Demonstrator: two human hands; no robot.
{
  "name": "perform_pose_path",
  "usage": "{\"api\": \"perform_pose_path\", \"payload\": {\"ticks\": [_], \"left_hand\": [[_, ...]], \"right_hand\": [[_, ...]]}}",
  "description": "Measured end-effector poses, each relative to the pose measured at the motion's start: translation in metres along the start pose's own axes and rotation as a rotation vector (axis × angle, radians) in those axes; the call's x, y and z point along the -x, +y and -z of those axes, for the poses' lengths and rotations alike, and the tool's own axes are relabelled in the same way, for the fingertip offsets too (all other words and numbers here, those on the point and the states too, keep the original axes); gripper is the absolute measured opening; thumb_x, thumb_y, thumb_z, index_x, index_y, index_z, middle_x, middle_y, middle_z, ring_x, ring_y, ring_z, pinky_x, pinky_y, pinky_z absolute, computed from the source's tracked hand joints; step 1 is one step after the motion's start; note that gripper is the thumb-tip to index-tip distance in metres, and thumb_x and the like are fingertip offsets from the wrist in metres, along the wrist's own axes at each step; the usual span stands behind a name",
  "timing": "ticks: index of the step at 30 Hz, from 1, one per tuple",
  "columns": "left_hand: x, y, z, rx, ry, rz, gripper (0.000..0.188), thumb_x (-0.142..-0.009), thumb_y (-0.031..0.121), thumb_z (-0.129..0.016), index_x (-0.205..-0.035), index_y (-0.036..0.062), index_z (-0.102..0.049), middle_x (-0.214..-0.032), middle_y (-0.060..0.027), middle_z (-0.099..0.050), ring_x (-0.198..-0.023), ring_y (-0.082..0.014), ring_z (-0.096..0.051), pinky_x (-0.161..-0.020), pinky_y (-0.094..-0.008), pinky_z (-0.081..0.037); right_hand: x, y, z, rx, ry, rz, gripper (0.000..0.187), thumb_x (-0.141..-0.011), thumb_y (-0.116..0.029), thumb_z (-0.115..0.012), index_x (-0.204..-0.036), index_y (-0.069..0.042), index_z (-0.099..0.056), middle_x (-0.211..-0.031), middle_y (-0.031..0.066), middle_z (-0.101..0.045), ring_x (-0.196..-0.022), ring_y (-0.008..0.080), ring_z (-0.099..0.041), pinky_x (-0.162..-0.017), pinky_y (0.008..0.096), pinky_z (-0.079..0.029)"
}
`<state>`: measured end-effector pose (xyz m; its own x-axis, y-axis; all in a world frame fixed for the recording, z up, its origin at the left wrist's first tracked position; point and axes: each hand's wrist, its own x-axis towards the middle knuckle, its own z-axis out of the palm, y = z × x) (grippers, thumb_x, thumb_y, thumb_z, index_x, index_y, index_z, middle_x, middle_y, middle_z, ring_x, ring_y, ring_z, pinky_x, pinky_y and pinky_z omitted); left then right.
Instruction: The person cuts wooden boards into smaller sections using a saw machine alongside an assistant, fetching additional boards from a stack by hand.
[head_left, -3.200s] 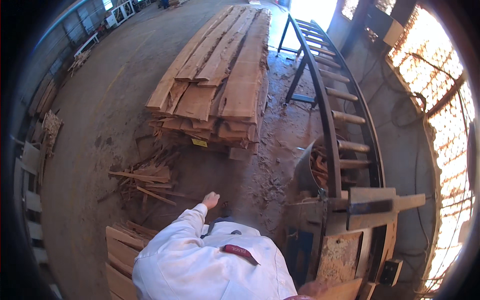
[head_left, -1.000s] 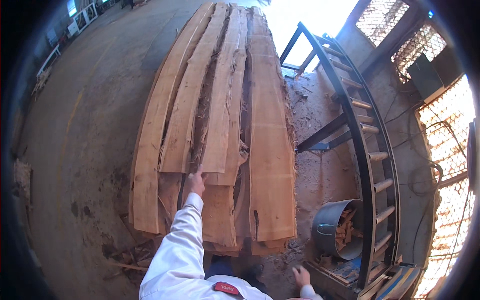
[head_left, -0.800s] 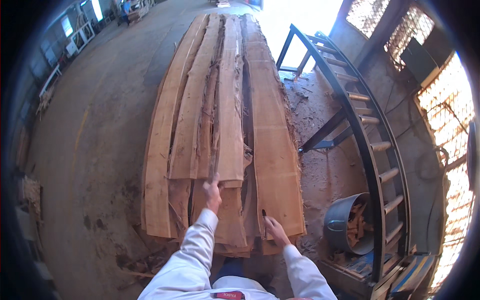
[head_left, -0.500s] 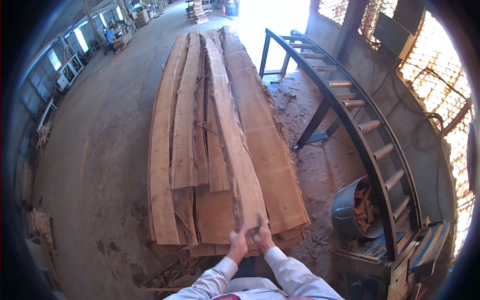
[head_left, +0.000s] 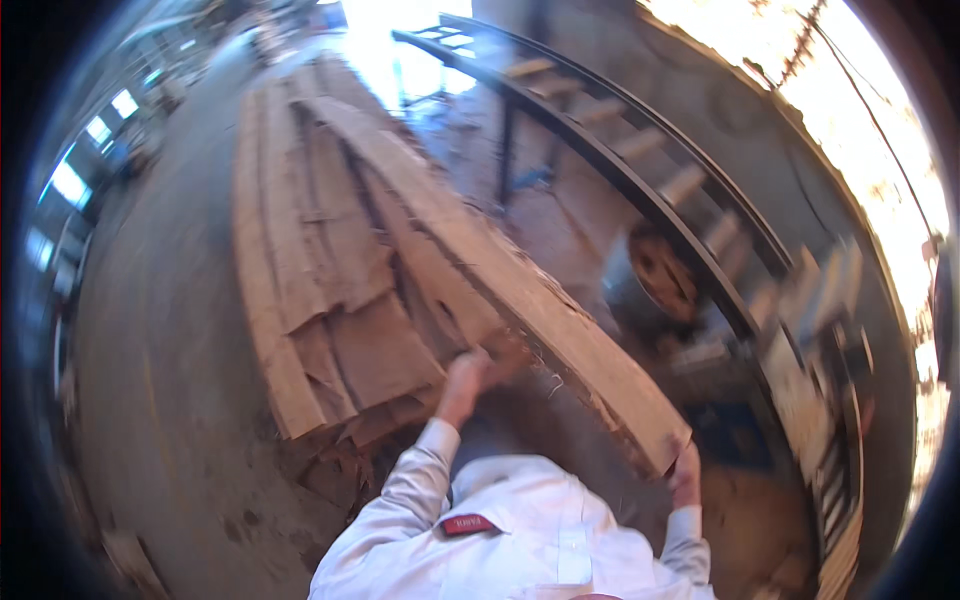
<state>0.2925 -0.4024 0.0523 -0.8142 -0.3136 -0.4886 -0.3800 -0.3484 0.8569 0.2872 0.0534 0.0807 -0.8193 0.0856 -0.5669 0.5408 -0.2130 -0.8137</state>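
A long wooden plank (head_left: 560, 325) with rough bark edges slants across the stack of boards (head_left: 365, 350), its near end jutting past the stack on the right. My right hand (head_left: 684, 475) is closed around the corner of that near end. Beside the near edge of the stack is my left hand (head_left: 464, 382), close to the end of a wide board. Blur hides its fingers, so I cannot tell whether it touches that board.
Right of the stack runs a dark metal roller conveyor (head_left: 640, 180) on legs. A metal bucket (head_left: 640, 275) holding wood scraps stands under it. More wood pieces (head_left: 800, 385) lie at the conveyor's near end. Concrete floor (head_left: 170, 350) stretches along the left.
The plank's near end has swung right, off the stack, with my right hand on it. My left hand has come off the plank's end. The view has turned right.
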Motion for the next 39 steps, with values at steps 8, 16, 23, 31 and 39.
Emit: {"api": "perform_pose_path", "payload": {"ticks": [8, 16, 23, 31, 39], "left_hand": [[-0.031, -0.041, -0.037, 0.295, 0.067, -0.184, 0.065, -0.089, 0.056, -0.057, -0.128, 0.0054, -0.047, -0.121, -0.0116, -0.053, -0.106, -0.0238, -0.054, -0.087, -0.0413, -0.049], [0.000, -0.072, -0.116, 0.501, -0.083, 0.175, 0.057, -0.087, 0.040, -0.063, -0.134, 0.0103, -0.049, -0.137, -0.0097, -0.049, -0.123, -0.0294, -0.046, -0.100, -0.0533, -0.038], [-0.057, -0.121, -0.117, 0.369, -0.135, 0.245, 0.045, -0.089, 0.034, -0.061, -0.124, 0.0053, -0.055, -0.123, -0.0110, -0.060, -0.112, -0.0280, -0.056, -0.099, -0.0449, -0.043], [-0.053, -0.097, -0.233, 0.563, -0.010, 0.254, 0.037, -0.089, 0.022, -0.060, -0.120, 0.0032, -0.057, -0.120, -0.0128, -0.062, -0.110, -0.0295, -0.058, -0.100, -0.0464, -0.043], [-0.124, -0.009, -0.319, 0.567, -0.125, 0.169, 0.032, -0.091, 0.016, -0.060, -0.120, 0.0047, -0.059, -0.114, -0.0081, -0.065, -0.104, -0.0216, -0.062, -0.092, -0.0343, -0.049]], "right_hand": [[0.133, -0.061, 0.262, 0.192, 0.456, 0.037, 0.066, -0.097, -0.056, -0.039, -0.117, 0.003, -0.061, -0.111, 0.0128, -0.065, -0.100, 0.0179, -0.060, -0.091, 0.0328, -0.046], [0.179, -0.008, 0.413, 0.503, 0.763, 0.029, 0.065, -0.098, -0.054, -0.035, -0.106, 0.003, -0.065, -0.107, 0.0142, -0.067, -0.100, 0.0244, -0.061, -0.091, 0.0344, -0.043], [0.112, 0.088, 0.461, 1.141, 0.884, 0.013, 0.036, -0.091, -0.030, -0.046, -0.093, -0.001, -0.068, -0.100, 0.0222, -0.065, -0.099, 0.0403, -0.059, -0.086, 0.0474, -0.045], [0.031, -0.008, 0.509, 1.035, 0.955, 0.225, 0.037, -0.093, -0.026, -0.041, -0.090, 0.004, -0.063, -0.094, 0.0262, -0.062, -0.086, 0.0447, -0.056, -0.077, 0.0513, -0.043], [-0.024, -0.029, 0.514, 1.347, 0.978, 0.123, 0.046, -0.095, -0.039, -0.047, -0.104, 0.001, -0.069, -0.097, 0.0190, -0.068, -0.086, 0.0358, -0.065, -0.075, 0.0486, -0.052]]}}
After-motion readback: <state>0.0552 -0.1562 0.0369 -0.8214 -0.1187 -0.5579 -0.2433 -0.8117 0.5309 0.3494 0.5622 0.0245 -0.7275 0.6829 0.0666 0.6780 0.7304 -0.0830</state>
